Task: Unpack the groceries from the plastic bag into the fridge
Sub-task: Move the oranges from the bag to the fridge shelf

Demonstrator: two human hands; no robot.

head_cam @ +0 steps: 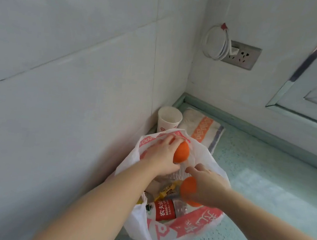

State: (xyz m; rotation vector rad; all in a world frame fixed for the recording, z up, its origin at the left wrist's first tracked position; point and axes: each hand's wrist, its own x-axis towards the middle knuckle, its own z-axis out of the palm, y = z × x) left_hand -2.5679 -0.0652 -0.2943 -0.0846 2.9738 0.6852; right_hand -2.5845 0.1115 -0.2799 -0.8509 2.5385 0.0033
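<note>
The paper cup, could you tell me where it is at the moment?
In the head view the paper cup stands upright in the counter's back corner against the tiled wall, left of the folded towel and just behind the plastic bag.

White plastic bag (196, 228) gapes open, holding a red-labelled bottle (165, 209) and, seemingly, snacks.

bottle (164, 210), lower centre: you can read "农夫山" and "NONGFU" on its red label | plastic bag (199, 226): large red characters, upside down to you, unreadable | towel (202, 129): orange lettering, illegible
</note>
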